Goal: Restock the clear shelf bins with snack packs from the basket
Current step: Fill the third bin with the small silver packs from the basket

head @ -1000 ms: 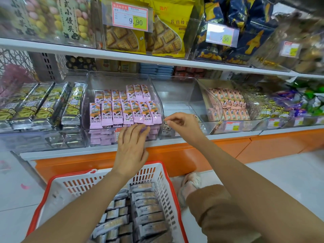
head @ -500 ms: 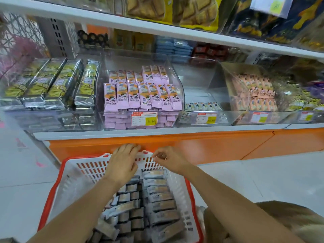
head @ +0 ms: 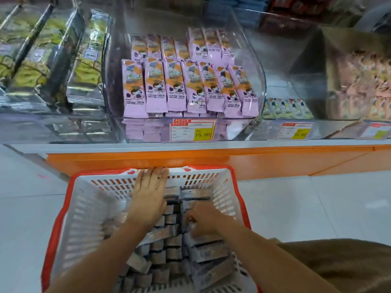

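Head view: the basket (head: 84, 208) sits on the floor, hard against the orange base under the shelf (head: 275, 144). The grey snack packs (head: 203, 250) lie stacked in rows inside it, filling it toward its right side.

The left grip (head: 149, 199) is spread flat with straight fingers. It lies over the packs at the basket's far edge, its fingertips on the far rim, and it holds nothing.

The right grip (head: 203, 220) is curled, fingers dug down among the right-hand rows. Blur hides whether it has actually pinched a pack or is only touching them.

The likely trouble starts there. The packs are slick and tightly layered, so a shallow pinch may take hold of the film only, and the pack could slide free on the way up. A deeper scoop may drag neighbours out of line, or lift several at once and shed some on the floor.

The purple packs (head: 175, 87) already fill their clear bin (head: 257, 66) at the shelf's front edge. Anything forced in there could tip the front row over the lip.

The bin to its right (head: 300, 81) shows only a low row of small packs (head: 285, 105) and looks the roomier target. I cannot tell whether the products match, though, so misplacement is a real risk.
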A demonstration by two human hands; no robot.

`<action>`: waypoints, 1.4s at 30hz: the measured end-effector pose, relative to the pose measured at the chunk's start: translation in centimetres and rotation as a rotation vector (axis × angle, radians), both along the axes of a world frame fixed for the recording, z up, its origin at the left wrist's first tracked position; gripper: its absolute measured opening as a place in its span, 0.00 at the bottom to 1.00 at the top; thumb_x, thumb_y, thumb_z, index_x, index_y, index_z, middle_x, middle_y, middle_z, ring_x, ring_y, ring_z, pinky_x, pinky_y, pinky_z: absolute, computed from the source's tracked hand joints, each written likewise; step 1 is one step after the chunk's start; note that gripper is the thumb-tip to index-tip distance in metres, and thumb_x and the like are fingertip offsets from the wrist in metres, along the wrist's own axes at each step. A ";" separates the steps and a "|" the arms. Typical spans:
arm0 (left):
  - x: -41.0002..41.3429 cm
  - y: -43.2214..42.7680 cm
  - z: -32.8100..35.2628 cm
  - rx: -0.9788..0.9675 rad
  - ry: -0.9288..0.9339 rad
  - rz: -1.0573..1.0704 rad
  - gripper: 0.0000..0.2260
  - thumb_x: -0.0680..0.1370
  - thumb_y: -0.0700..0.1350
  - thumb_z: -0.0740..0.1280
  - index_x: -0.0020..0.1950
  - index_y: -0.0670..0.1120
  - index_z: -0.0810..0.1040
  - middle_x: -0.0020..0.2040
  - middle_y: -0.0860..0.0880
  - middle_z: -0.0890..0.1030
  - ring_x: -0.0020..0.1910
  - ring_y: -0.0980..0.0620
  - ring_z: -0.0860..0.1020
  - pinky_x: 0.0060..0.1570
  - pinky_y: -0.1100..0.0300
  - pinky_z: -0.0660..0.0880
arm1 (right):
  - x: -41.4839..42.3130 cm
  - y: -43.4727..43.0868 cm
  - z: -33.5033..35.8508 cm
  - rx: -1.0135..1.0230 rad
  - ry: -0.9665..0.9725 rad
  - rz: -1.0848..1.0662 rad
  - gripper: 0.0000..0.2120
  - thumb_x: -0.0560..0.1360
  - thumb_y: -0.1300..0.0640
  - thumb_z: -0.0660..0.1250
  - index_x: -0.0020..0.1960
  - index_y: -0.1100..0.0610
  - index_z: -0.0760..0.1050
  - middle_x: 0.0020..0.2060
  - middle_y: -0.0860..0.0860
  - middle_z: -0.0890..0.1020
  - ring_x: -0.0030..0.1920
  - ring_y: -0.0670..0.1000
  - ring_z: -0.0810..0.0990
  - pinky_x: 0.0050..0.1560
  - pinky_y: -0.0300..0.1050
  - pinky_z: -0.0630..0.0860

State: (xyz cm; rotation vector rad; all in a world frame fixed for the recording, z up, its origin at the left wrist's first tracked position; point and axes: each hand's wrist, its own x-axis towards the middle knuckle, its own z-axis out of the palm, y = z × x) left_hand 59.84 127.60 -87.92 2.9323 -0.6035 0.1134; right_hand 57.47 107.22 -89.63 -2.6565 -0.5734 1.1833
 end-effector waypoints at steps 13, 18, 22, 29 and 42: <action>-0.2 -1.2 0.4 0.014 0.006 0.069 0.37 0.60 0.38 0.75 0.69 0.37 0.73 0.63 0.38 0.75 0.64 0.36 0.73 0.68 0.37 0.67 | 0.9 -0.2 2.1 0.023 -0.053 0.078 0.14 0.73 0.59 0.70 0.57 0.57 0.77 0.56 0.57 0.78 0.55 0.58 0.77 0.50 0.48 0.73; -0.6 -1.5 0.8 0.034 0.058 0.100 0.38 0.60 0.40 0.77 0.70 0.37 0.73 0.66 0.38 0.76 0.67 0.37 0.72 0.69 0.37 0.66 | 1.3 -0.2 3.9 0.119 -0.177 0.067 0.08 0.71 0.61 0.69 0.50 0.55 0.77 0.51 0.54 0.78 0.51 0.55 0.75 0.50 0.49 0.73; -0.8 -1.3 2.3 0.027 0.101 0.094 0.34 0.63 0.40 0.76 0.69 0.38 0.74 0.66 0.39 0.76 0.67 0.39 0.73 0.69 0.41 0.67 | 2.0 -0.4 6.7 0.271 -0.195 -0.087 0.13 0.70 0.60 0.73 0.52 0.53 0.75 0.48 0.48 0.71 0.48 0.51 0.72 0.47 0.46 0.71; -0.8 -2.3 9.1 -0.198 -0.241 -0.039 0.21 0.72 0.44 0.60 0.64 0.43 0.74 0.57 0.44 0.75 0.53 0.42 0.72 0.52 0.50 0.66 | 3.1 -3.0 16.4 0.549 -0.274 -0.254 0.16 0.69 0.60 0.72 0.56 0.50 0.80 0.48 0.47 0.74 0.47 0.44 0.73 0.47 0.37 0.68; 0.3 -9.1 17.1 -0.401 -0.556 -0.035 0.20 0.75 0.43 0.57 0.65 0.39 0.71 0.63 0.42 0.67 0.62 0.41 0.67 0.62 0.46 0.60 | 0.9 -14.6 30.0 1.113 -0.737 -0.753 0.09 0.69 0.67 0.65 0.47 0.60 0.79 0.40 0.48 0.79 0.41 0.43 0.77 0.42 0.37 0.74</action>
